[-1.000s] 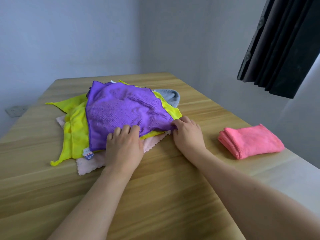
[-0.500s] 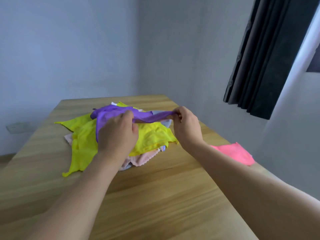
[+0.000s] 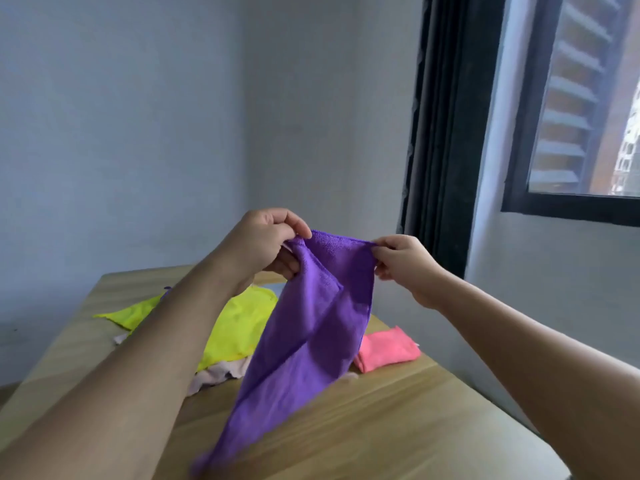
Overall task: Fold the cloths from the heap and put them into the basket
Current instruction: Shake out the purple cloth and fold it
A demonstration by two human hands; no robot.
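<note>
A purple cloth [image 3: 304,344] hangs in the air above the wooden table [image 3: 363,427]. My left hand [image 3: 266,244] pinches its top left corner. My right hand [image 3: 401,265] pinches the top right corner. The cloth droops down and to the left, its lower tip blurred near the bottom of the view. Behind it on the table lies the heap: a yellow cloth [image 3: 239,323] on top of a pale pink cloth [image 3: 218,374]. My left forearm hides part of the heap. No basket is in view.
A folded coral-pink cloth [image 3: 388,349] lies on the table near its right edge. A dark curtain [image 3: 446,133] hangs at the right by a window [image 3: 585,98]. Grey walls stand behind the table.
Both hands have lifted the purple cloth off the heap and raised it high, so it now hangs free. The camera has tilted upward.
</note>
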